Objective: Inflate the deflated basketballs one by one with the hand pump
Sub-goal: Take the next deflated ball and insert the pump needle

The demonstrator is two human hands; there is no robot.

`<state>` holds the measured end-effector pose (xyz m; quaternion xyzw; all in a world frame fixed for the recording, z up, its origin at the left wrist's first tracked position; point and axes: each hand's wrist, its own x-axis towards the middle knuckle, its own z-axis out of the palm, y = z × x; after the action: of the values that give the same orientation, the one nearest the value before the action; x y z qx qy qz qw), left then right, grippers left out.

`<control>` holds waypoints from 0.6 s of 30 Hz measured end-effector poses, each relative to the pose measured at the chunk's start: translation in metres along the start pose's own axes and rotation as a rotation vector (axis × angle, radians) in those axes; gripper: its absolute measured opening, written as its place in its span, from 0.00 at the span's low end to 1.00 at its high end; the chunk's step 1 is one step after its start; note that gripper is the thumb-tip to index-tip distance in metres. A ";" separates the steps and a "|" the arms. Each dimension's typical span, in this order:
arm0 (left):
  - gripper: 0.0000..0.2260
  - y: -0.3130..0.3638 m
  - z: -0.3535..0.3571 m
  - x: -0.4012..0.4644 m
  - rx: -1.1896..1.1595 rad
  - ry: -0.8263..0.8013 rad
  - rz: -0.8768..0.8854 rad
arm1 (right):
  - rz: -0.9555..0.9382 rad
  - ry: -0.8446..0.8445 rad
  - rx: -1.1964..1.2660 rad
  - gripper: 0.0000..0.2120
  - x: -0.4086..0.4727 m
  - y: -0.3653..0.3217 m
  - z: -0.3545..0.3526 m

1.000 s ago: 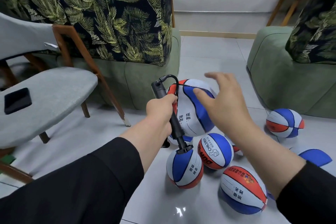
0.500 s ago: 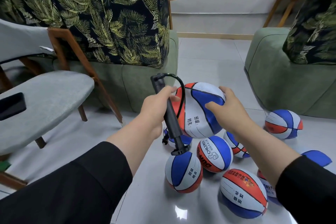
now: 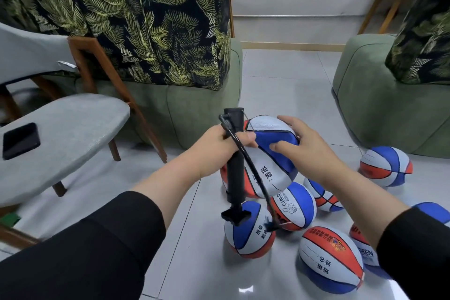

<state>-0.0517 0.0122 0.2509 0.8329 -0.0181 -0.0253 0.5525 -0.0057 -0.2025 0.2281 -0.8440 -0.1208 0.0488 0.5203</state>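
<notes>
Black pump [image 3: 235, 165] clenched in left hand [image 3: 219, 146]; right hand [image 3: 306, 148] spread, pressing dented basketball [image 3: 270, 161].

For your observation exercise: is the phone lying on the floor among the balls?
No, the phone lies on the grey chair seat at the left, well apart from the balls on the floor.

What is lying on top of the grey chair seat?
A black phone lies flat on the grey chair seat, near its left edge. Nothing else shows there; the frame cuts off the seat's leftmost part.
</notes>
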 end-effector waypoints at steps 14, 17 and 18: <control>0.14 0.008 -0.001 0.003 -0.046 0.407 -0.149 | -0.279 0.264 -0.074 0.16 -0.020 -0.032 0.019; 0.25 0.009 -0.002 0.003 -0.073 0.494 -0.198 | -0.153 -0.062 -0.281 0.22 -0.035 -0.047 0.035; 0.27 0.009 -0.002 0.003 -0.078 0.510 -0.212 | -0.130 -0.109 -0.396 0.24 -0.038 -0.049 0.042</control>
<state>-0.0487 0.0106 0.2605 0.7879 0.2100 0.1266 0.5649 -0.0591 -0.1546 0.2511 -0.9163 -0.2102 0.0360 0.3389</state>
